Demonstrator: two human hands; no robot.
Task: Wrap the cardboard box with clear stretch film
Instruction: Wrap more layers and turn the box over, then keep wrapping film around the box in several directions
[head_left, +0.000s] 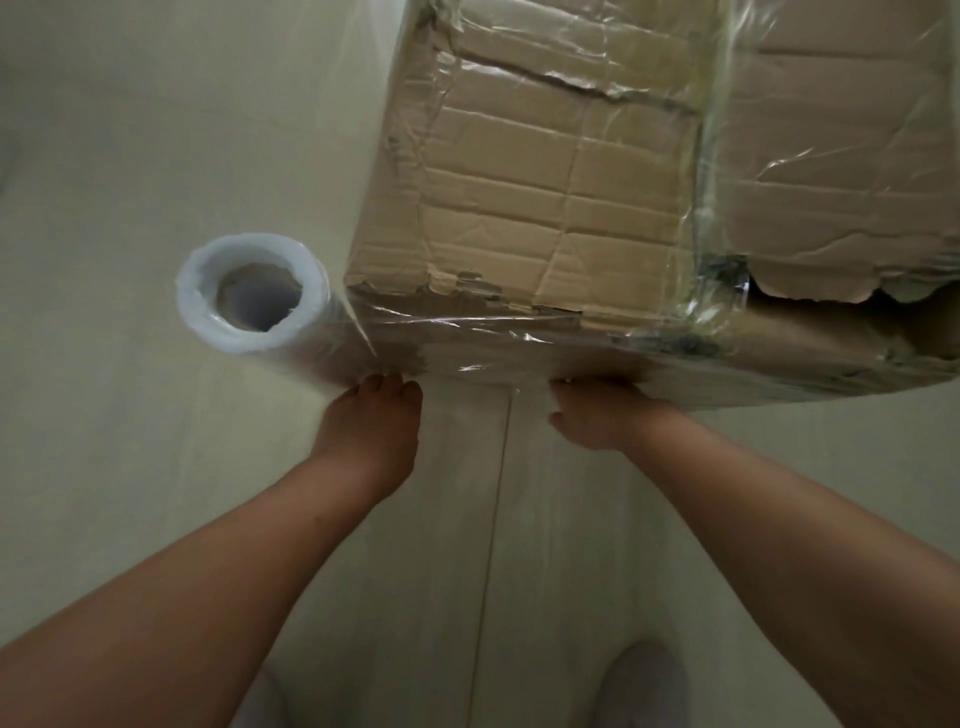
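Left hand: The left hand (371, 421) reaches down to the near corner of the box. We see its back. The bent fingers (387, 385) touch the side of the film roll, low down, where the film comes off. I cannot tell if the hand grips the roll or only touches it.

Right hand: The right hand (597, 415) is pushed up against the near side of the box, well apart from the left hand. Its fingers are tucked out of sight at the box, so I cannot tell if it holds the film or just presses.

Arms: Both arms are bare and stretch out from the bottom of the view.

Stretch film roll (306, 338): It stands up on end, just beside the box's near left corner. It is white, with a hollow tube in the middle.

Clear film (467, 338): A shiny sheet runs from the roll along the near side of the box, past both hands. More film lies wrinkled over the top, with a thick bunched strip across it.

Cardboard box (545, 182): It is big, brown and creased, with torn edges. It sits on the floor at the upper right, in front of the person.

Floor (130, 156): Pale and smooth, with one thin line between the arms.

Shoe (644, 686): A blurry pale shoe shows at the bottom.
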